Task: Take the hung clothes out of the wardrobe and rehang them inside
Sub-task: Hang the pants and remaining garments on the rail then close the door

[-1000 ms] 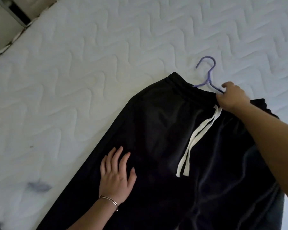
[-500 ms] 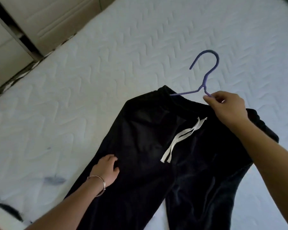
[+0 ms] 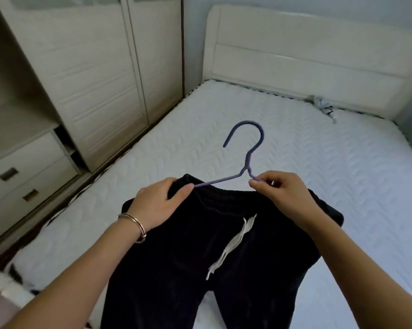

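**A:** so where's everything at? which hand's actually got the hanger?

**B:** right hand [image 3: 283, 193] has it, thumb and forefinger pinched on the right arm of the purple hanger [image 3: 248, 160], just under the neck. left hand [image 3: 157, 203] is curled round the left end of the waistband [image 3: 224, 193] of the black trousers [image 3: 188, 257], right where the hanger's left arm runs into the fabric.

**A:** and the hanger sits how?

**B:** long axis runs left to right, straight across between the two hands, hook sticking up on their far side. trousers hang from the waist, legs trailing toward the near edge over the bed [image 3: 319, 162], white drawstring [image 3: 233, 243] down the middle.

**A:** wardrobe?

**B:** off to the left [image 3: 93, 67], just past that edge of the bed. so I'd guess the load has to swing left, hook leading. left hand's on the nearer side, but the right one's on the wire, so I'd expect that one to steer. can't tell if the waistband's properly seated on the right arm, the hand hides it.
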The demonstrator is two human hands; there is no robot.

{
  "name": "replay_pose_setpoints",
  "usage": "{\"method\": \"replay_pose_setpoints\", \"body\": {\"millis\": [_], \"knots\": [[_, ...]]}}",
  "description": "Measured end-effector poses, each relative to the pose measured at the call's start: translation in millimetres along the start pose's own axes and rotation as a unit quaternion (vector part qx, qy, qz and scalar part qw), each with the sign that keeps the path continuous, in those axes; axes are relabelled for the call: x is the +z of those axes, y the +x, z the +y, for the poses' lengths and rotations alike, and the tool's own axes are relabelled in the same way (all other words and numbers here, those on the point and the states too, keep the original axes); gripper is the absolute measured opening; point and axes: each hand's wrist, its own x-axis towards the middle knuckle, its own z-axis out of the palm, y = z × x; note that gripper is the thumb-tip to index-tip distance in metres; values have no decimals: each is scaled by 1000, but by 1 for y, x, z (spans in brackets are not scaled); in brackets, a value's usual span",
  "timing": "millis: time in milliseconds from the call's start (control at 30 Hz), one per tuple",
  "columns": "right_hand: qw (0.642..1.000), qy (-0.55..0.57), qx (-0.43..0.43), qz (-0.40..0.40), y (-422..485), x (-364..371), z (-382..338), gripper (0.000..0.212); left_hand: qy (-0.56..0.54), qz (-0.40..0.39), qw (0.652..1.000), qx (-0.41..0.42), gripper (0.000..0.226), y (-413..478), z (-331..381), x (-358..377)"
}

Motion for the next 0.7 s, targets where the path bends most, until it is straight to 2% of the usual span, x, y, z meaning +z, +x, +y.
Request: {"method": "replay_pose_setpoints", "body": {"millis": [67,133,200,300,400,533,667,700], "knots": [[1000,15,-22,-8,-11,-12,-25,15,-54,-35,998,-6,47,-14,19,-35],[998,38,-45,-17,-18,-26,-51,14,-42,7,999,32,34,-31,34,-64],[996,49,-69,-27,-23,-38,-79,13,-47,80,994,58,23,-50,46,-91],[989,66,-116,-65,-30,-42,-114,13,-139,216,964,67,7,-80,55,-131],[981,96,-156,-66,-30,-32,-147,11,-187,302,931,87,12,-110,50,-169],[961,122,-230,-91,-40,-3,-201,16,-127,344,927,84,7,-151,31,-214],[938,133,-292,-132,-53,36,-255,14,-18,300,953,30,2,-201,11,-253],[932,133,-303,-146,-57,47,-268,14,-5,293,956,21,10,-214,7,-262]]}}
